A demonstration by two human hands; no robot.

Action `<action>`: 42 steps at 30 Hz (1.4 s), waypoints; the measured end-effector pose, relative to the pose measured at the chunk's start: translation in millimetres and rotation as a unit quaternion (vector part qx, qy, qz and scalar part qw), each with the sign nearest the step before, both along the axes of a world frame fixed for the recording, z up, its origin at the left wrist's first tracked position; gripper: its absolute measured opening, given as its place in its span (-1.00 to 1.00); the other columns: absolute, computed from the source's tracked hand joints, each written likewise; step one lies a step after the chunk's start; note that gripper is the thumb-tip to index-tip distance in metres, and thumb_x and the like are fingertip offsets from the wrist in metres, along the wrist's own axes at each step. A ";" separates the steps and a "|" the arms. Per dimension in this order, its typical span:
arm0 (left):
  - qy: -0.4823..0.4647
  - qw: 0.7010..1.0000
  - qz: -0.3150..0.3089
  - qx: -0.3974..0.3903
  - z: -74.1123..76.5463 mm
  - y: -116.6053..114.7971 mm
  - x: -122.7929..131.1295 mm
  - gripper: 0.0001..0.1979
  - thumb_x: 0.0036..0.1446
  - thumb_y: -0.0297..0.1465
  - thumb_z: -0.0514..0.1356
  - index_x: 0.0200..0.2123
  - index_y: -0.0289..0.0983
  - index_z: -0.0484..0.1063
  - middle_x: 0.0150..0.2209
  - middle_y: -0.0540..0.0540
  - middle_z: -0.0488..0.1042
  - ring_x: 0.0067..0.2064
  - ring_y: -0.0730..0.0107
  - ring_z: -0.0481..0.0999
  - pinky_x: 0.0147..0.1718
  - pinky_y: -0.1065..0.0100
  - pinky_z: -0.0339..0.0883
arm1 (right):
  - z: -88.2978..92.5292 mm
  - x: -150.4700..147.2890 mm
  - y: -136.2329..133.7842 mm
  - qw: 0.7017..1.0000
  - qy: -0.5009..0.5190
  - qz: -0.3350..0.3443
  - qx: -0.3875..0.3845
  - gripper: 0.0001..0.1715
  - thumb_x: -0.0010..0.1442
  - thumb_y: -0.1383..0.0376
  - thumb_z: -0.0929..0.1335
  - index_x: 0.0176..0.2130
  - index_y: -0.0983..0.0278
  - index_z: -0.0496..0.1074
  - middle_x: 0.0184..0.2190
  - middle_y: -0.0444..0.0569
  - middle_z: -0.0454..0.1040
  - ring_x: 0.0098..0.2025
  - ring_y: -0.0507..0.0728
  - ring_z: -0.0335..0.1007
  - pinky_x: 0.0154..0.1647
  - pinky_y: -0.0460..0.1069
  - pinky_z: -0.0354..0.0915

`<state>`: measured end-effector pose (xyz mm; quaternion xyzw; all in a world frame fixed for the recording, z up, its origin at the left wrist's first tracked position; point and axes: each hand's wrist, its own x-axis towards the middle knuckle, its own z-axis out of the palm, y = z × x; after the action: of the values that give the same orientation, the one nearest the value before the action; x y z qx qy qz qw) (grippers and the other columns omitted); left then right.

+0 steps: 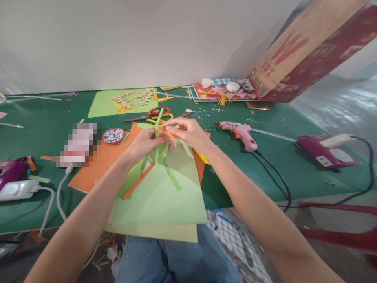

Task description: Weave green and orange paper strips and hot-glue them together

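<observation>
Both hands meet over the light green paper sheets [165, 204] at the table's front edge. Between them is a small weave of green and orange paper strips [161, 146], with loose strip ends sticking up and hanging down. My left hand [146, 142] is closed on the weave's left side, thumb across the front. With its fingers bent together, my right hand [187, 133] pinches a curled orange paper strip [170, 136] at the weave's right side. Fingers partly hide the woven middle. An orange strip [138, 181] and a green strip [173, 177] lie below on the paper.
Behind the hands lie red-and-yellow-handled scissors [156, 115]. A round dish of small white pieces [113, 135] sits left. To the right are a pink glue gun [240, 133] with a black cord and a purple power socket [326, 151]. A paper bag [306, 51] stands at back right.
</observation>
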<state>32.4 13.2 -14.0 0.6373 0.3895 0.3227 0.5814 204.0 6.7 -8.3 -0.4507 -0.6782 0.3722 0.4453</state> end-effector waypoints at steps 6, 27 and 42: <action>-0.014 1.000 0.011 -0.017 0.6 -1.0 0.7 -0.71 -0.01 -0.20 0.30 -0.38 -0.35 0.55 -0.36 -0.17 0.58 -0.40 0.38 0.51 -0.37 0.37 0.38 | -1.0 0.4 1.4 0.999 0.042 -0.009 -0.019 -0.83 0.05 0.21 0.41 -0.34 0.25 0.53 -0.30 -0.05 0.56 -0.25 0.09 0.45 -0.18 0.02 0.31; -0.013 0.998 0.024 -0.051 -0.6 0.5 2.2 -0.78 0.03 -0.28 0.30 -0.47 -0.34 0.54 -0.44 -0.15 0.56 -0.40 0.39 0.54 -0.23 0.27 0.45 | 0.2 1.5 0.2 0.977 0.116 0.022 -0.180 -0.62 -0.02 0.02 0.45 -0.51 0.27 0.41 -0.53 -0.13 0.41 -0.45 0.02 0.32 -0.39 -0.05 0.24; -0.013 0.999 0.007 -0.033 -3.4 1.0 1.2 -0.63 0.01 -0.12 0.29 -0.34 -0.35 0.56 -0.32 -0.23 0.61 -0.31 0.23 0.59 -0.26 0.26 0.45 | -0.9 0.8 1.4 0.985 0.128 -0.045 -0.103 -0.81 -0.07 0.21 0.45 -0.47 0.30 0.47 -0.47 -0.10 0.47 -0.41 0.02 0.33 -0.32 -0.03 0.25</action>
<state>33.6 14.2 -17.5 0.6108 0.3968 0.3216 0.6050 204.8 8.1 -9.1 -0.4725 -0.5526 0.4746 0.4962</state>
